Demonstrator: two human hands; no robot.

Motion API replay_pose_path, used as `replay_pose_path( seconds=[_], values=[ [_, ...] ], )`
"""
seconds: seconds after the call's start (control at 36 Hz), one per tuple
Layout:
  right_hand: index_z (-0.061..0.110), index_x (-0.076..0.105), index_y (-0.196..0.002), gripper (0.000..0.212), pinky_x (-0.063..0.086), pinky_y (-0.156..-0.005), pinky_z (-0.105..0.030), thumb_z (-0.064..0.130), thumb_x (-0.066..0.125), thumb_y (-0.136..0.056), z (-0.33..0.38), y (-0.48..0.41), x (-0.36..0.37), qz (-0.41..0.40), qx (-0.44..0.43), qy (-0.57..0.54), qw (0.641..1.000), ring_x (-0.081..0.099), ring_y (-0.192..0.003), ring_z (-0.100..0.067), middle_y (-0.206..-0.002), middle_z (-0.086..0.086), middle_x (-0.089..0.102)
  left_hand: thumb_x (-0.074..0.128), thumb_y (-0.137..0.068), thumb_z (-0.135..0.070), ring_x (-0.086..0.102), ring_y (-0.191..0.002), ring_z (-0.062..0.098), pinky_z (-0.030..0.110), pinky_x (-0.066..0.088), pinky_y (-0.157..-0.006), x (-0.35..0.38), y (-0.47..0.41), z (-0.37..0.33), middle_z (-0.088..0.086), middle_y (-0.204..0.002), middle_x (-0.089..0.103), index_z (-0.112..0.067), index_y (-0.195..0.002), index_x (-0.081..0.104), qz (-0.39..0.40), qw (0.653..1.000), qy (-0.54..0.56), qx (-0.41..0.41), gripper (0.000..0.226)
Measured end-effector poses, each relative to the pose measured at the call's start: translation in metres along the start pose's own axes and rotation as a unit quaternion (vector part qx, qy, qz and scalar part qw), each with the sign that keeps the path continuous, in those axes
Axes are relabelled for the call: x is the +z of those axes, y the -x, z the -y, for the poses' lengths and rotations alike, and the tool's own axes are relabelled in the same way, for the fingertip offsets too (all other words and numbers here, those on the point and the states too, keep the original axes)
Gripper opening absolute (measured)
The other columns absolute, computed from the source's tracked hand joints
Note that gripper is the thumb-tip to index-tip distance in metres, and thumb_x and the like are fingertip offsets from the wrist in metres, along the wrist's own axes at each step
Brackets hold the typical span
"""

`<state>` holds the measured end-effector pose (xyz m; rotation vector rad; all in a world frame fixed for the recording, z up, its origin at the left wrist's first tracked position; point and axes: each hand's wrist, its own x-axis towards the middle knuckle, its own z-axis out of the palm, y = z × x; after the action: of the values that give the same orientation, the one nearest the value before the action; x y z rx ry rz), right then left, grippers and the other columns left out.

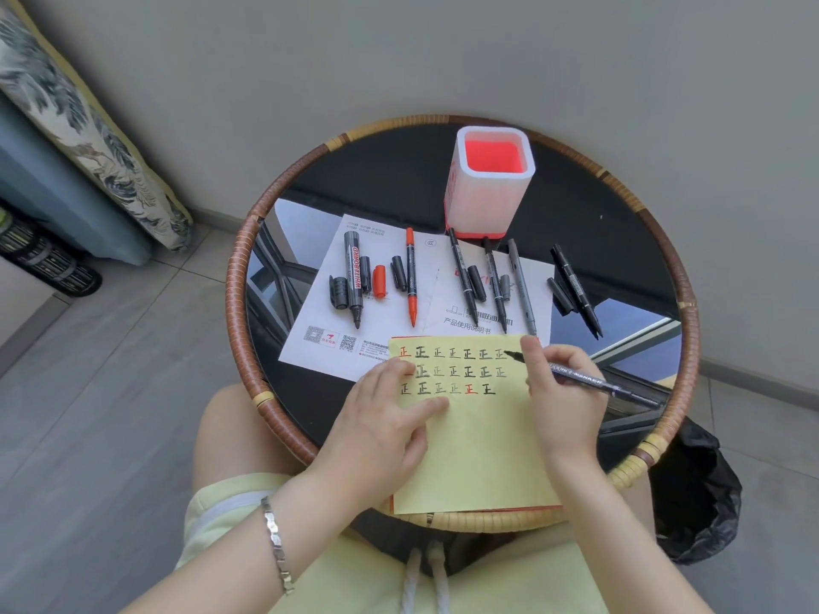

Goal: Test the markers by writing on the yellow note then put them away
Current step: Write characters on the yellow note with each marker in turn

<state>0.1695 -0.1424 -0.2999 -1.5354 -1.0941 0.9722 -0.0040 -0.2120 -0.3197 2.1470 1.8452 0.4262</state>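
Observation:
A yellow note (pixel 478 454) lies at the near edge of the round table, with three rows of written characters across its top. My left hand (pixel 385 418) presses flat on the note's left side. My right hand (pixel 563 392) grips a black marker (pixel 589 379), its tip at the right end of the top row. Several uncapped markers lie behind the note: a whiteboard marker (pixel 353 277), a red marker (pixel 411 277), thin black ones (pixel 463 281) (pixel 495 285) (pixel 576 290) and a grey pen (pixel 522 288). Loose caps lie between them.
A white pen holder with a red inside (pixel 489 183) stands at the back of the black glass table (pixel 598 223), which has a woven rim. White instruction sheets (pixel 319 339) lie under the markers. A black bin bag (pixel 696 494) sits right of the table.

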Motion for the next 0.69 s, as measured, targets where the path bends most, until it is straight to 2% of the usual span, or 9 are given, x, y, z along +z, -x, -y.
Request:
replay_pose_path(
  seconds=[0.11,0.19,0.31,0.36,0.39,0.44,0.5,0.58,0.69],
  values=[
    [0.02,0.056,-0.087,0.007,0.044,-0.055,-0.007,0.016,0.061,-0.086,0.035,-0.012,0.004,0.132,0.01,0.055,0.99,0.055,-0.067,-0.01,-0.078,0.0,0.06,0.054,-0.078,-0.02,0.054,-0.115,0.032,0.034,0.036,-0.094,-0.011,-0.001,0.008,0.016,-0.122,0.056,-0.025,-0.107,0.062,-0.024,0.999,0.04,-0.011,0.03],
    [0.022,0.057,-0.085,0.009,0.046,-0.062,-0.021,0.016,0.053,-0.09,0.066,-0.022,0.019,0.233,0.017,0.079,0.969,0.056,-0.066,-0.01,-0.074,0.002,0.06,0.052,-0.079,-0.019,0.054,-0.114,0.027,0.03,0.036,-0.093,-0.023,0.001,0.019,0.01,-0.122,0.055,-0.026,-0.106,0.054,-0.054,0.996,0.067,-0.036,0.028],
    [0.012,0.061,-0.081,0.028,0.041,-0.056,-0.026,0.035,0.05,-0.091,0.099,-0.035,0.055,0.313,-0.005,0.246,0.917,0.051,-0.059,-0.012,-0.07,0.001,0.06,0.046,-0.084,-0.023,0.057,-0.107,0.019,0.026,0.043,-0.088,-0.041,0.005,0.036,0.0,-0.114,0.059,-0.024,-0.103,0.06,-0.083,0.987,0.091,-0.1,0.024],
    [0.01,0.06,-0.07,0.033,0.039,-0.054,-0.025,0.035,0.054,-0.089,0.105,-0.041,0.079,0.343,-0.012,0.326,0.881,0.051,-0.055,-0.016,-0.064,-0.001,0.062,0.048,-0.089,-0.02,0.055,-0.11,0.012,0.017,0.042,-0.084,-0.052,0.006,0.043,-0.009,-0.116,0.057,-0.021,-0.108,0.063,-0.08,0.985,0.081,-0.131,0.024],
    [0.01,0.057,-0.061,0.035,0.038,-0.051,-0.024,0.034,0.056,-0.087,0.106,-0.043,0.091,0.354,-0.02,0.368,0.86,0.049,-0.051,-0.016,-0.059,-0.001,0.06,0.049,-0.09,-0.019,0.054,-0.109,0.009,0.013,0.038,-0.079,-0.056,0.007,0.045,-0.012,-0.115,0.056,-0.022,-0.109,0.063,-0.076,0.984,0.073,-0.144,0.023],
    [0.011,0.048,-0.051,0.041,0.033,-0.044,-0.021,0.031,0.061,-0.084,0.103,-0.045,0.112,0.359,-0.037,0.427,0.829,0.044,-0.044,-0.013,-0.051,0.0,0.053,0.049,-0.088,-0.017,0.058,-0.101,0.01,0.016,0.039,-0.076,-0.062,0.009,0.05,-0.012,-0.107,0.06,-0.019,-0.103,0.065,-0.099,0.981,0.08,-0.149,0.022],
    [0.012,0.039,-0.051,0.042,0.029,-0.042,-0.023,0.027,0.064,-0.082,0.096,-0.047,0.128,0.349,-0.056,0.456,0.816,0.042,-0.046,-0.014,-0.052,-0.001,0.046,0.049,-0.086,-0.018,0.061,-0.096,0.011,0.023,0.046,-0.076,-0.065,0.011,0.057,-0.012,-0.101,0.063,-0.02,-0.1,0.066,-0.106,0.978,0.09,-0.154,0.022],
    [0.012,0.032,-0.055,0.045,0.025,-0.042,-0.024,0.025,0.065,-0.082,0.087,-0.047,0.138,0.332,-0.08,0.496,0.799,0.036,-0.049,-0.014,-0.056,-0.001,0.038,0.04,-0.088,-0.032,0.054,-0.102,0.002,0.034,0.054,-0.076,-0.067,0.013,0.065,-0.025,-0.106,0.055,-0.038,-0.106,0.056,-0.078,0.977,0.074,-0.182,0.025],
    [0.014,0.03,-0.057,0.045,0.029,-0.048,-0.028,0.029,0.062,-0.085,0.082,-0.042,0.14,0.311,-0.105,0.52,0.789,0.045,-0.067,-0.025,-0.059,-0.001,0.036,0.038,-0.088,-0.035,0.054,-0.103,0.002,0.037,0.053,-0.075,-0.068,0.015,0.067,-0.028,-0.107,0.055,-0.041,-0.108,0.054,-0.077,0.978,0.065,-0.185,0.026]
  ],
)
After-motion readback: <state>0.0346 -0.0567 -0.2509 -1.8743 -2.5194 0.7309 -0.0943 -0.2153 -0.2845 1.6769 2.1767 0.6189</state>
